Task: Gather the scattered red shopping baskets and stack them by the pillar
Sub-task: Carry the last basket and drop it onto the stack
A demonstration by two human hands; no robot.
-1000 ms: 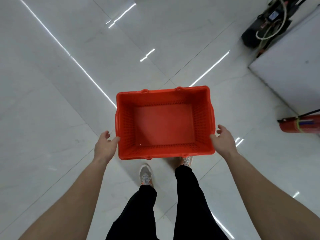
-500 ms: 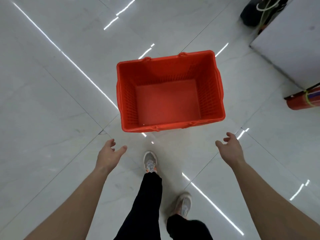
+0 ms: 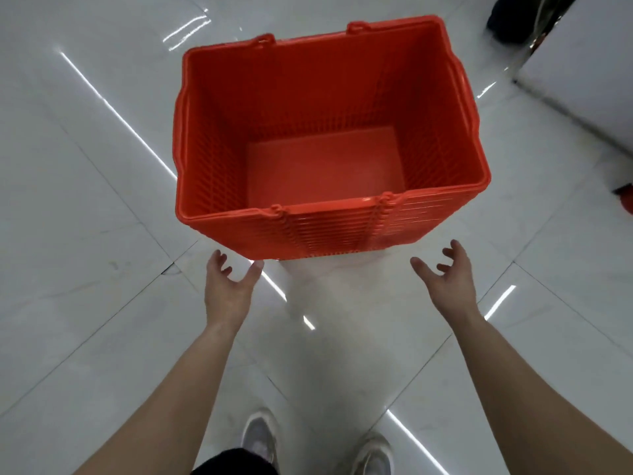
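Glossy white tiled floor (image 3: 85, 234) with thin dark joints and bright streaks of reflected light, grey left sneaker (image 3: 258, 437), grey right sneaker (image 3: 371, 454), black trouser leg (image 3: 236, 462) at bottom edge, dark blurred object (image 3: 507, 25) top right, red item (image 3: 625, 197) cut off at right edge.

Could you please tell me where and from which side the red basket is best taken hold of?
Grip the red basket by the rim lip of its two short sides, left hand on the left, right hand on the right, coming in from the near side. It stands upright with the open top up, and its width probably suits one hand per side.
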